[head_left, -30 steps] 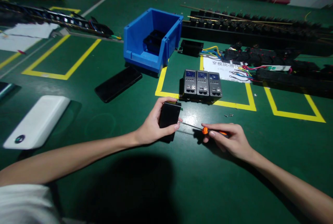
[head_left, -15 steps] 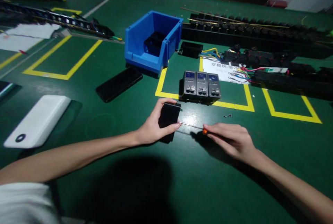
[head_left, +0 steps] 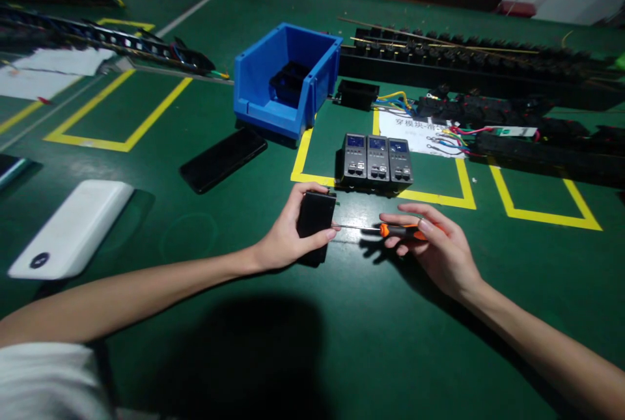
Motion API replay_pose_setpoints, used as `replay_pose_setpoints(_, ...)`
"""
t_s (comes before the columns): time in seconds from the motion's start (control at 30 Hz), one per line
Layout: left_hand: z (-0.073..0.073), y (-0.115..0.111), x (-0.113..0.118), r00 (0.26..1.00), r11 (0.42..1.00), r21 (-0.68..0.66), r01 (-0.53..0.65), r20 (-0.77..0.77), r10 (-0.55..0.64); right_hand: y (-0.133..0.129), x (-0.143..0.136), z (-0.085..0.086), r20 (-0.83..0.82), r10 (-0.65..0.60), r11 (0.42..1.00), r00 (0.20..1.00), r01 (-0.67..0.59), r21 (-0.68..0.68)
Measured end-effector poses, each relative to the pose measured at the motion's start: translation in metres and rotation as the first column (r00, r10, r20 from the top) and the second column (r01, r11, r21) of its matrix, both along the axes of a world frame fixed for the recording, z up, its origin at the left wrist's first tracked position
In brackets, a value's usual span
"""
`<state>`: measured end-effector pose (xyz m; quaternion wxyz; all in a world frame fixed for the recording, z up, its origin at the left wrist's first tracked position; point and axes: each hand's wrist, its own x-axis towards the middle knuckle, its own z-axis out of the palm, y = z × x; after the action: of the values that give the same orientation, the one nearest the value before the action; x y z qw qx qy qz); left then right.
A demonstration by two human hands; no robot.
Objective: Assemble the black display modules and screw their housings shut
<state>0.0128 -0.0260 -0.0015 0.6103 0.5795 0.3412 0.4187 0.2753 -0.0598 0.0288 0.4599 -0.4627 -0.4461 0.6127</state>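
My left hand (head_left: 286,234) is closed around a black box-shaped module (head_left: 314,221), thumb along its near side and fingers over the far end. From the right, the thin shaft of an orange and black screwdriver (head_left: 401,231) meets the module's right side beside my left thumb. The handle lies between the thumb and fingers of my right hand (head_left: 446,247), with some fingers loosened and spread. Just beyond stand three grey modules (head_left: 377,158) in a row, with small blue screens and ports on their faces.
A blue bin (head_left: 273,114) holding black parts stands behind. A black phone (head_left: 223,158) and a white power bank (head_left: 73,228) lie to the left. Black strips with coloured wires (head_left: 493,104) stretch along the back right. Yellow tape (head_left: 439,200) marks rectangles on the green table.
My right hand has opened from a tight pinch and turned, uncovering the screwdriver's handle. The screwdriver has come more level. My left hand and the module have barely moved.
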Motion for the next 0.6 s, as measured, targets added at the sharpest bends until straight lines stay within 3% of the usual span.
replay_pose_setpoints(0.23, -0.001, 0.000, -0.002, 1.000, 1.000, 0.022, 0.002, -0.029, -0.001, -0.003, 0.011, -0.011, 0.406, -0.013, 0.983, 0.914, -0.063, 0.174)
replay_pose_setpoints(0.37, -0.001, 0.001, -0.001, 1.000, 1.000, 0.027, 0.005, -0.030, -0.004, -0.002, 0.013, -0.018, 0.435, -0.130, 0.912, 0.891, -0.065, 0.406)
replay_pose_setpoints(0.47, -0.001, 0.001, -0.001, 0.999, 0.999, 0.026, -0.020, -0.037, 0.021, 0.001, 0.013, -0.022, 0.412, -0.199, 0.809, 0.889, -0.089, 0.582)
replay_pose_setpoints(0.53, -0.001, 0.001, -0.001, 0.998, 0.999, 0.029, -0.038, -0.053, 0.039, 0.003, 0.013, -0.023, 0.392, -0.192, 0.749, 0.900, -0.124, 0.651)
replay_pose_setpoints(0.6, -0.001, 0.001, -0.001, 0.997, 0.999, 0.027, -0.033, -0.062, 0.035, 0.004, 0.013, -0.023, 0.372, -0.175, 0.741, 0.912, -0.127, 0.660)
